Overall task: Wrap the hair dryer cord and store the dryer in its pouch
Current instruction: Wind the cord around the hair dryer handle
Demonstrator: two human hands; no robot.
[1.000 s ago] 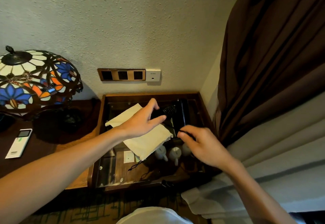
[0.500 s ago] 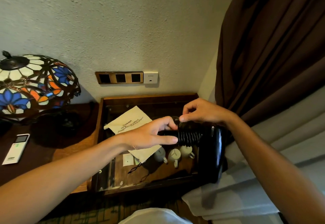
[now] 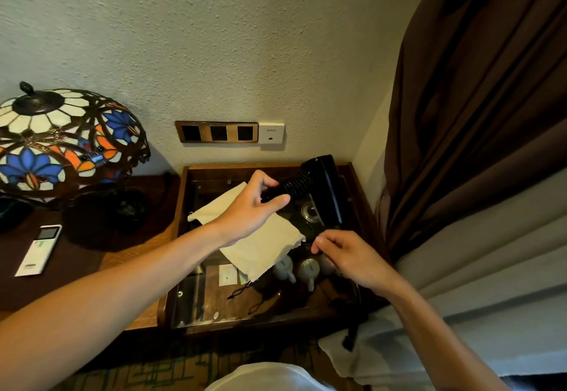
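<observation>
The left hand [image 3: 250, 206] is curled around the handle end of the black hair dryer [image 3: 322, 189], thumb below and fingers above, holding it up over the glass-topped wooden tray [image 3: 181, 206] on the worktop. The cord [image 3: 296, 184] sits in tight coils around the handle, just beyond the left fingertips, and the dryer's barrel stands to the right of them. The right hand [image 3: 349, 255] hovers lower and nearer, just beneath the barrel, with fingers drawn together in a pinch; whether a strand of cord runs between them cannot be made out. The cream pouch [image 3: 260, 246] lies flat on the glass under the left wrist, its drawstring [image 3: 242, 291] trailing off the near corner. A stained-glass lamp [image 3: 64, 139] and a white remote [image 3: 38, 249] sit well apart to the left.
</observation>
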